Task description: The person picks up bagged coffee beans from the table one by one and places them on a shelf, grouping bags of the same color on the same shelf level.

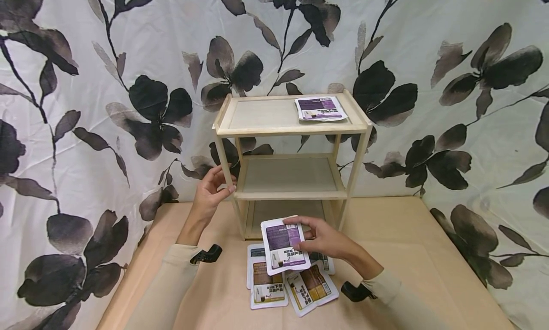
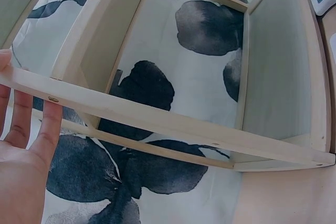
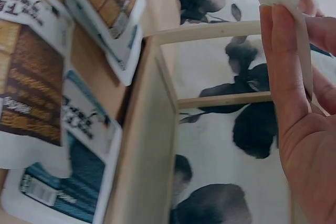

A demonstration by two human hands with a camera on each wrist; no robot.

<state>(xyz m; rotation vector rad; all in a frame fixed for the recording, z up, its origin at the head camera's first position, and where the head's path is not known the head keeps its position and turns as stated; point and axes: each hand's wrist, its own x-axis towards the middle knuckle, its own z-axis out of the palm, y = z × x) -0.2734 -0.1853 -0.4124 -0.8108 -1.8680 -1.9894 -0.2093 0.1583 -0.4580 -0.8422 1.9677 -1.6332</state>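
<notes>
Left hand (image 1: 210,191) grips rack (image 1: 291,195), right hand (image 1: 319,238) pinches purple packet (image 1: 280,253) | packet held over pile (image 1: 269,287) on counter (image 1: 394,230) | step: seemingly shelving | next: likely calls for flat set-down, probably top shelf (image 1: 261,114)

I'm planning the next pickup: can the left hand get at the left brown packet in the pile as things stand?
Probably, once the left hand releases the rack post; the brown packet looks within reach, its front left side uncovered.

Packets (image 1: 269,284) before and atop shelf (image 1: 291,176)
</notes>
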